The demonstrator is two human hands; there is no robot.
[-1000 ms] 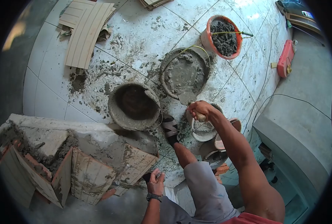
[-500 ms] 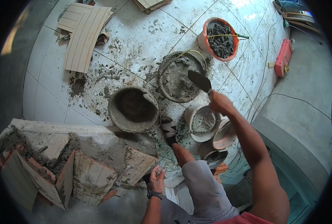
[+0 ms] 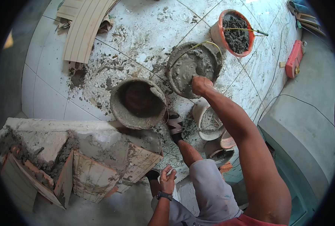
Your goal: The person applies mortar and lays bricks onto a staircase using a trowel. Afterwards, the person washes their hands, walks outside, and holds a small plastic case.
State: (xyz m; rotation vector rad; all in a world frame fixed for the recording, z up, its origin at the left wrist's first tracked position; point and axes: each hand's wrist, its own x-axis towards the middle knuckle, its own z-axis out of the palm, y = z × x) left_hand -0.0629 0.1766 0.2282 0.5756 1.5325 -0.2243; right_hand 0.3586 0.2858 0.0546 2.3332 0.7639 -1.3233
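Observation:
My right hand (image 3: 202, 86) is closed over the near right edge of a bucket of wet grey mortar (image 3: 186, 71). It grips the trowel, whose blade is hidden by the hand or sunk in the mortar. My left hand (image 3: 168, 180), with a dark watch at the wrist, is near my knee, fingers apart and holding nothing. A dark, mostly hollow bucket (image 3: 137, 107) is left of the mortar bucket. At lower left, mortar (image 3: 99, 150) lies on the ledge behind upright tile pieces (image 3: 94, 177).
An orange-rimmed bucket of dark mix (image 3: 237, 35) is at upper right. White buckets (image 3: 209, 122) stand beside my right forearm. Cut tiles (image 3: 85, 30) lie at upper left, a red case (image 3: 294, 58) at right. A cable (image 3: 288, 95) crosses the right side.
My right hand has moved from above the white bucket to the mortar bucket, and the trowel blade has gone from sight. My left hand has shifted slightly right.

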